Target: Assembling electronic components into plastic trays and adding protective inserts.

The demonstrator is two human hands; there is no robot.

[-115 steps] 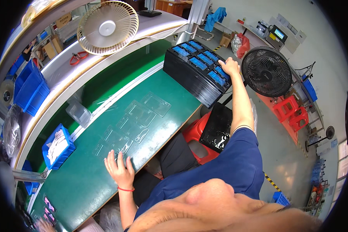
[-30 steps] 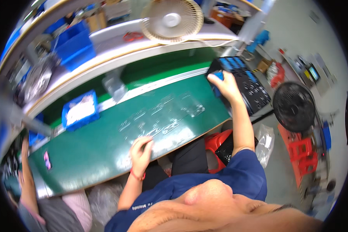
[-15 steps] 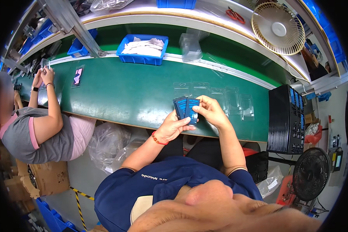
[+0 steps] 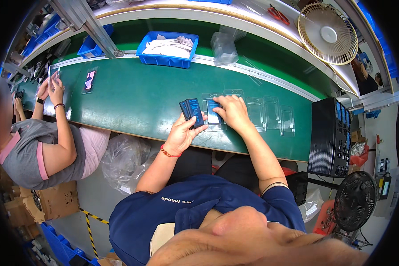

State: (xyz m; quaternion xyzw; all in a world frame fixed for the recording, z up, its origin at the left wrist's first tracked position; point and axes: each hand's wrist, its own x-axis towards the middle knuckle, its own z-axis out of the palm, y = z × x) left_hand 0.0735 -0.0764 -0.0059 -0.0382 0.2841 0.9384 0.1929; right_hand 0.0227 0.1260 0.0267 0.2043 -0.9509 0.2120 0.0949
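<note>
A fanned stack of dark flat packs with blue print [image 4: 191, 113] is gripped in my left hand [image 4: 178, 136], above the bench's front part. Just right of it, a clear plastic blister tray [image 4: 216, 128] lies on the green bench. Inside that tray is one more dark flat pack [image 4: 213, 110], with the fingers of my right hand [image 4: 235, 113] closed on its right side. My right hand partly covers another clear tray [image 4: 233, 92] behind. Several more clear trays [image 4: 255, 116] lie in a row to the right.
A blue bin of paper slips [image 4: 166, 61] and stacked clear plastic covers [image 4: 224, 49] stand at the bench's back. Black stacked trays [image 4: 328, 137] bound the right end. On the left a co-worker [image 4: 53, 146] handles a clear pack near a pink-and-black package [image 4: 89, 81]. A fan [image 4: 328, 34] sits on the shelf.
My right hand has moved one dark pack from the stack to a clear tray on the right. My left hand, with the other packs, has shifted left.
</note>
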